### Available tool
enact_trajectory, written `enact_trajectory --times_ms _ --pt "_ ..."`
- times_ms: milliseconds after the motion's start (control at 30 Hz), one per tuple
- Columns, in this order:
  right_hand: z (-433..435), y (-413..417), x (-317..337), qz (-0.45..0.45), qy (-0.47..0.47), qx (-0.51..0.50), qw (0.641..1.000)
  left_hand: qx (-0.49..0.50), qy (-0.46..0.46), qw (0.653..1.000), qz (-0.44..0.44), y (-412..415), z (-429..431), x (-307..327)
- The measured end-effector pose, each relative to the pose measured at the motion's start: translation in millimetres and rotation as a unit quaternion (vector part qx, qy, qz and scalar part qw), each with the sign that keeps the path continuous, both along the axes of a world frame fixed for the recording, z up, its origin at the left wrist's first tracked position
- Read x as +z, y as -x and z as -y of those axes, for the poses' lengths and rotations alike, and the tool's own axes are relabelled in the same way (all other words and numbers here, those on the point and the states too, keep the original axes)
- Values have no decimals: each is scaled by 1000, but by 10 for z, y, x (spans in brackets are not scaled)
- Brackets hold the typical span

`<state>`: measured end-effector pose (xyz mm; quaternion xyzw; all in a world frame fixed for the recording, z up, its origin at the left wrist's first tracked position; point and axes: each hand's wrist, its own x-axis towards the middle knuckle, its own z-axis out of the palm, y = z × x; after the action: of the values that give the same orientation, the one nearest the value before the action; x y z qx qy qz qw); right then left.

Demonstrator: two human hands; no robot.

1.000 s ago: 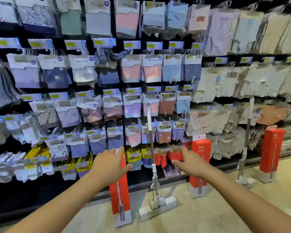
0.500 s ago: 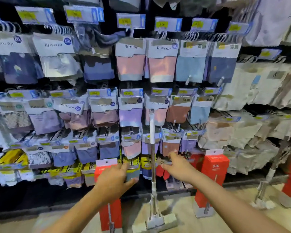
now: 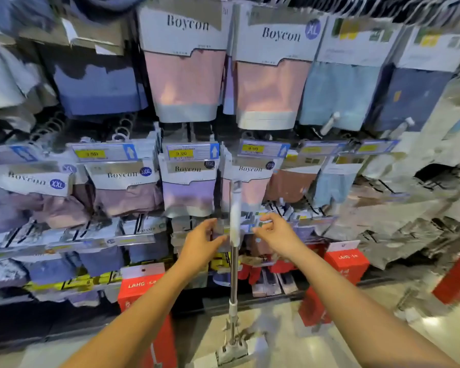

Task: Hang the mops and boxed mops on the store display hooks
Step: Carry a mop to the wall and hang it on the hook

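The step in hand is picking up the mop [image 3: 235, 213], which stands upright on the floor [image 3: 436, 333], its grip against the hanging packets [image 3: 189, 192]. The left hand [image 3: 201, 244], just left of the grip, and the right hand [image 3: 278, 235], just right of it, are both half open with fingers loosely curved, holding nothing. Whether the left thumb touches the mop I cannot tell. Next, both hands likely need to close on the grip and lift toward a hook. Half a second ago the left hand was over the box [image 3: 140, 290] left of the mop; both hands are now closer to the mop.
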<state>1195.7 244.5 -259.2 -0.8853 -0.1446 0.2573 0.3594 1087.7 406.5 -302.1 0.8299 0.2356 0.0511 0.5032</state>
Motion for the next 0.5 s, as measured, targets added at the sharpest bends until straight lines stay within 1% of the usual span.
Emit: enact_trajectory --times_ms 133,233,300,367,500 --pt "-89 -402 -55 -12 -15 39 999 28 57 998 6 -425 4 -174" --pt "-90 -641 -156 -3 -25 59 998 48 99 994 5 -625 55 -304" --pt "-60 -753 -202 -2 -37 83 996 56 108 993 5 -737 131 -384" --pt "-40 -841 -216 -5 -49 130 990 65 102 993 6 -807 218 -453" --pt "-91 -946 -149 -1 -74 206 976 119 115 984 69 -845 421 -574"
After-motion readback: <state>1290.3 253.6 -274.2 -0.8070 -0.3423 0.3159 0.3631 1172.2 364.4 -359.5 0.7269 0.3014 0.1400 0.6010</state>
